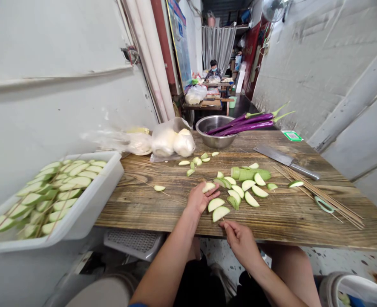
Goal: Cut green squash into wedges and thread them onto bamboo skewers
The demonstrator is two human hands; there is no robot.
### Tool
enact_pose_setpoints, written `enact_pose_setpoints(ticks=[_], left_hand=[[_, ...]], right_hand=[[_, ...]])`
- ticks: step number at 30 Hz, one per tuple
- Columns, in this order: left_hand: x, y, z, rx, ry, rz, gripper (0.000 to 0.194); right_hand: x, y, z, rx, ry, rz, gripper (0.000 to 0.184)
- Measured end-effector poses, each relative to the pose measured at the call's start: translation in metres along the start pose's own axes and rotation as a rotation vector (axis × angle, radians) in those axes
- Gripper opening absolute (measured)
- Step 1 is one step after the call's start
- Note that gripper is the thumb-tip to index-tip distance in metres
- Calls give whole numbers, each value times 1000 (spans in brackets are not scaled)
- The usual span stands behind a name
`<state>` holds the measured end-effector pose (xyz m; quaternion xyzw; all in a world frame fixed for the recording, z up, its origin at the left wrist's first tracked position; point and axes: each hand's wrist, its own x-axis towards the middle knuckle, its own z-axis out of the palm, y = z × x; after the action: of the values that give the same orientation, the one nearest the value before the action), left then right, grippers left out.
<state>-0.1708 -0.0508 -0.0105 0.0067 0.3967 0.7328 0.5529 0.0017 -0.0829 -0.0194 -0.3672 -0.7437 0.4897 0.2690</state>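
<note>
My left hand (202, 197) holds a half-moon slice of pale, green-skinned vegetable (208, 187) against its fingers, palm turned up. Closer to the table's front edge, my right hand (239, 238) pinches a thin wooden skewer (223, 220). Its tip end meets a larger half-moon slice (220, 213); whether it pierces the slice behind that one I cannot tell. Many loose slices (251, 199) lie just right of my left hand. Behind them rests a sliced length of the green vegetable (255, 173).
A white tub (113, 170) of skewered slices stands left. At the back are bagged white pieces (172, 143) and a steel bowl (220, 140) with purple eggplants (246, 125). A cleaver (276, 155), bundled skewers (329, 194) and scissors (324, 204) lie right. A person (214, 72) sits far behind.
</note>
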Motion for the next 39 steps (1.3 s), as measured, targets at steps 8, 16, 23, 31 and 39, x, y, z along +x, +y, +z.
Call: enact_pose_setpoints(ticks=[8, 16, 23, 31, 39], left_hand=[[0, 0, 1, 25, 19, -2, 6], [-1, -6, 1, 47, 12, 78, 11], [-2, -5, 2, 51, -1, 75, 8], [-1, -7, 2, 82, 9, 81, 9], [-7, -6, 8, 96, 14, 94, 8]], right_hand=[[3, -3, -3, -4, -2, -15, 35], [4, -5, -4, -27, 7, -22, 35], [4, -9, -5, -61, 6, -14, 36], [7, -10, -4, -95, 14, -14, 36], [14, -11, -2, -89, 12, -35, 34]])
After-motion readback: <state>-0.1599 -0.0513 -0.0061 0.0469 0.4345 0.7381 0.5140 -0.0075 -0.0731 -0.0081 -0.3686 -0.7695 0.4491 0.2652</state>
